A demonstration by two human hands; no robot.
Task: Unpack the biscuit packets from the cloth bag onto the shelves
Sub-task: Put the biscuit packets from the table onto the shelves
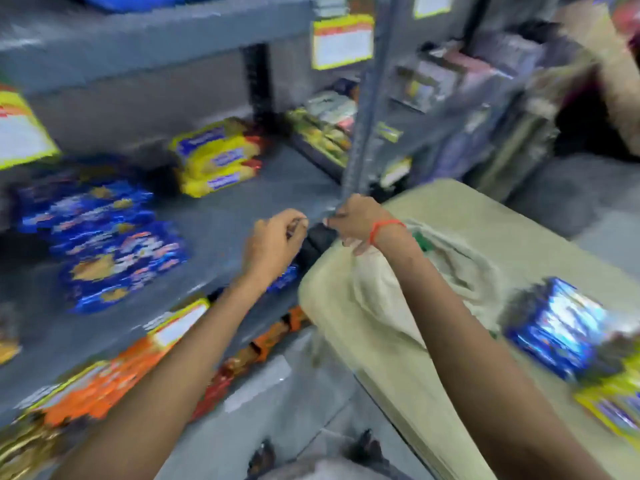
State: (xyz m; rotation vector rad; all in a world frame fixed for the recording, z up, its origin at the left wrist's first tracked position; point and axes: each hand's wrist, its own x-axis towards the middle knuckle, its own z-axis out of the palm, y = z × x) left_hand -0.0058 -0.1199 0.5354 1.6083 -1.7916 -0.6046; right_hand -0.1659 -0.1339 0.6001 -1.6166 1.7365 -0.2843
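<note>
The view is blurred by motion. A beige cloth bag (381,289) lies crumpled on a beige table (450,209) to the right of the grey shelves (242,202). My right hand (353,223), with a red thread on the wrist, grips the bag's upper edge near the table corner. Level with it, just to the left, my left hand (273,244) hovers over the shelf edge with curled fingers; whether it holds anything is unclear. Blue biscuit packets (121,261) and a stack of yellow packets (214,157) lie on the middle shelf. Another blue packet (561,327) rests on the table.
Yellow packets (613,410) lie at the table's right edge. Orange packets (97,386) fill the lower shelf. A grey upright post (363,133) stands just behind my right hand, with more goods on the shelves beyond it. The floor below is grey tile.
</note>
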